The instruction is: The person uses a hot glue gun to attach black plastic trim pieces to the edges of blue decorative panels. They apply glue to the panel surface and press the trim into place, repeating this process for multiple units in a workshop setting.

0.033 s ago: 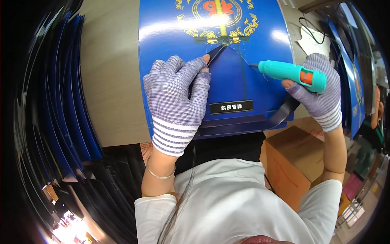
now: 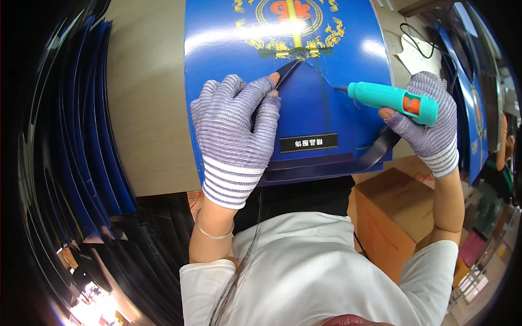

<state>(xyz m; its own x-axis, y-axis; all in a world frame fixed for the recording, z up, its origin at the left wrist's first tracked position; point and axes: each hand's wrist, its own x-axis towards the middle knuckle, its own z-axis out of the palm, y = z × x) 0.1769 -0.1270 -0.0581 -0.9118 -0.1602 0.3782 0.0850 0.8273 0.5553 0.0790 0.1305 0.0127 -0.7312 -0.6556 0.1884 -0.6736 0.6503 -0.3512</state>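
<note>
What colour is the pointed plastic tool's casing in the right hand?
The casing is teal, clearest in the head view.

Glossy blue panel [image 2: 342, 117] with gold dragon print and black label [image 2: 308, 143] lies flat on the surface [image 2: 147, 87], its gold end farther from the person. Dark ribbon [image 2: 375, 155] curves along its near edge, bending up at right. Teal glue gun [image 2: 378, 96], orange inside, points left over the panel's right half; tip contact unclear.
</note>
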